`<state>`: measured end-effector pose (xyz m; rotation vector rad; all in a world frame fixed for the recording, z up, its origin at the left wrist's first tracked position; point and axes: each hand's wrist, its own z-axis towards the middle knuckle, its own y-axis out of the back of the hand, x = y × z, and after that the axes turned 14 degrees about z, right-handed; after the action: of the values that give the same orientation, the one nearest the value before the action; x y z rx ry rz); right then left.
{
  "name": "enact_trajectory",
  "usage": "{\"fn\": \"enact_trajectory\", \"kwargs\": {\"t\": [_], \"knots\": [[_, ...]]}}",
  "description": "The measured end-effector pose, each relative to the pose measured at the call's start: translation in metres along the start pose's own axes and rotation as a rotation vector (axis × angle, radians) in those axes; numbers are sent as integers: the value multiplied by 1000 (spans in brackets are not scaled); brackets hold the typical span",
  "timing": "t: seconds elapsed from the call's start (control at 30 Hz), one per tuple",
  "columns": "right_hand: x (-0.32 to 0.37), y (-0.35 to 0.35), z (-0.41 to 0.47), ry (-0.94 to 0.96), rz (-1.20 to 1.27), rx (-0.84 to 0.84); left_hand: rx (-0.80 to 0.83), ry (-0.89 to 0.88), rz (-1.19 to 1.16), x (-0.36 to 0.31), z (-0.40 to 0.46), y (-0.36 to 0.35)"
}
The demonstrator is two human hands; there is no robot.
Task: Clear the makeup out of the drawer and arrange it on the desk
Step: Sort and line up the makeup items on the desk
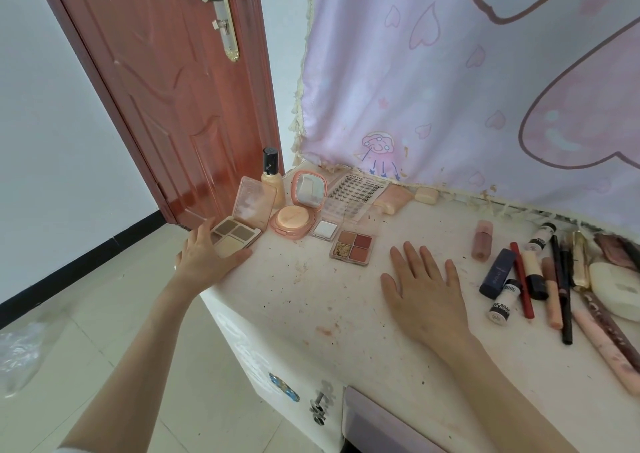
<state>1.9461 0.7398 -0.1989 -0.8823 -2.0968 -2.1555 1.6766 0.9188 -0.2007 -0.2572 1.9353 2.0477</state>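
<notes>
Two hands are out over the desk [301,300] right now, and most of the makeup looks laid out already. Her left hand [204,262] sits at the desk's left corner, fingers curled round the near edge of an open contour palette [235,239], thumb along its front side. That palette is flat hard plastic with its hinged lid standing up, so I'd guess it's light but a bit tippy, and best held by the base edges, not the lid.

Just past that hand to the right there's a foundation bottle [272,178], an open cushion compact [294,215] and a lash tray [356,189], with a four-pan eyeshadow palette [353,248] between the two hands. Pressed powders crack easily, so gentle sliding seems smarter than lifting.

Her right hand [427,286] lies flat on the desk, fingers spread, holding nothing. Right of it is a row of lipsticks and pencils [540,279], round and likely to roll. The drawer [381,421] shows just below her right forearm; can't see inside it.
</notes>
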Motion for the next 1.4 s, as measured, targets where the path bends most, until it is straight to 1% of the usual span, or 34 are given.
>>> {"fn": "enact_trajectory", "kwargs": {"t": [0.13,0.2,0.23,0.3,0.37,0.4,0.43,0.5,0.53,0.6,0.67,0.73,0.8,0.87,0.93,1.07,1.13,1.17,1.2,1.3,1.37,1.4], "knots": [[1,1,-1,-2,7,-2,-3,-21,4,-6,-6,1],[1,1,-1,0,19,-7,-65,-66,45,-17,-18,-1],[0,2,-2,1,25,-5,-112,-126,49,-25,-26,-3],[-1,4,-4,19,48,10,-176,-320,32,-48,-46,-10],[-4,10,-12,70,134,31,-172,-544,24,-76,-67,-20],[-8,14,-17,92,228,20,-156,-636,15,-91,-76,-25],[-12,22,-25,96,347,-23,-136,-711,-5,-108,-85,-31],[-25,41,-45,79,536,-163,-76,-826,-57,-141,-103,-40],[-33,52,-55,74,561,-246,-37,-871,-71,-158,-113,-44],[-55,73,-74,64,491,-411,43,-936,-62,-187,-130,-55],[-80,92,-92,-6,391,-487,93,-956,6,-211,-141,-68],[-106,106,-111,-145,299,-488,72,-967,142,-229,-145,-79],[-127,113,-131,-330,197,-446,64,-966,266,-238,-145,-86],[-139,112,-146,-473,81,-367,90,-970,322,-241,-143,-87],[-145,106,-153,-517,15,-331,102,-968,342,-241,-143,-86],[-155,100,-152,-529,17,-341,114,-943,351,-239,-145,-86],[-158,100,-149,-537,59,-342,111,-934,330,-239,-146,-85],[-158,101,-149,-532,114,-368,109,-928,316,-239,-147,-84],[-158,102,-150,-513,182,-418,108,-921,303,-239,-147,-83],[-153,104,-153,-383,371,-653,75,-906,211,-237,-150,-80],[-143,110,-154,-282,558,-780,98,-880,65,-236,-152,-76],[-135,113,-154,-256,706,-791,135,-854,-52,-236,-153,-74]]}}
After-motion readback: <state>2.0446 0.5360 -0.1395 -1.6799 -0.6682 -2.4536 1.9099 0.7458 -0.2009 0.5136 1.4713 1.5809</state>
